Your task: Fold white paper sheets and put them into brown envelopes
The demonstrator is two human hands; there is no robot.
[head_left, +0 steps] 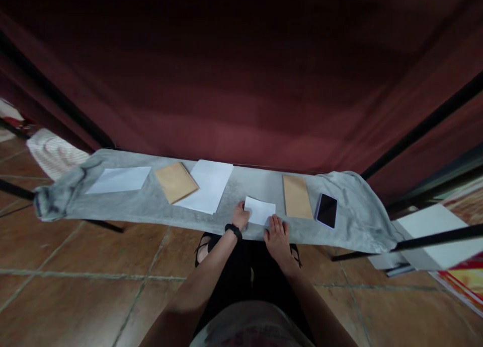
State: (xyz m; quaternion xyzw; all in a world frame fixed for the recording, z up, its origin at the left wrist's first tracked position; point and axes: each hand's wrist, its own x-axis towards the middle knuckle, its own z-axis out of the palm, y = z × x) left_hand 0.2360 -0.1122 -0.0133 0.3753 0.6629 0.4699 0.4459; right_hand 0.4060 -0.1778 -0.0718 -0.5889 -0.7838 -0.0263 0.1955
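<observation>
A small folded white paper lies on the grey cloth-covered table right in front of me. My left hand, with a black band on the wrist, is curled against the paper's left edge. My right hand lies flat with its fingers stretched out on the paper's lower right corner. To the right of the paper sits a brown envelope, and beyond it a black phone.
Further left on the table lie a white sheet, another brown envelope overlapping it, and a white envelope. A dark red curtain hangs behind. A white board stands at the right, above the tiled floor.
</observation>
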